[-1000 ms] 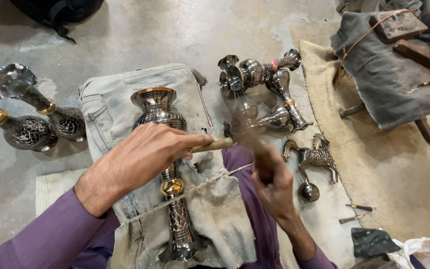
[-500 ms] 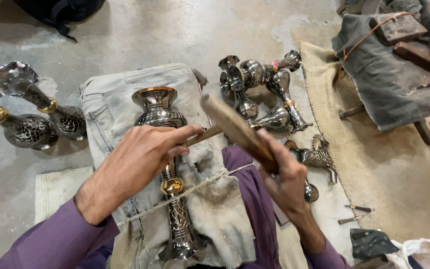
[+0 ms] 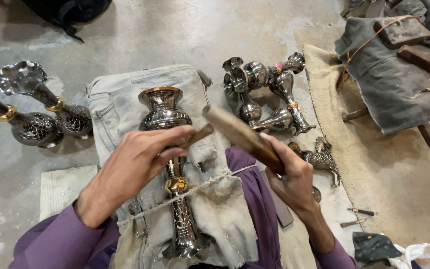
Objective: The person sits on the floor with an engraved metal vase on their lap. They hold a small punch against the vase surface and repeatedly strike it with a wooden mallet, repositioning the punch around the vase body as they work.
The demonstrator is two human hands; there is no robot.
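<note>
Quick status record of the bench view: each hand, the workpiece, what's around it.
left hand: pinches a small punch against the vase
right hand: grips a wooden mallet, raised near the punch
vase: engraved metal, lying on grey cloth over the lap
left floor: two metal vases
right floor: cluster of metal pieces

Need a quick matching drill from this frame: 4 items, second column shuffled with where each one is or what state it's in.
1. metal vase
2. wooden mallet
3. pile of metal vases
4. thin wooden tool

A. gripped in the right hand
B. lying along the cloth-covered lap
C. held in the left hand
D. heaped on the floor beyond the knees

Pairs: 1-B, 2-A, 3-D, 4-C
</note>
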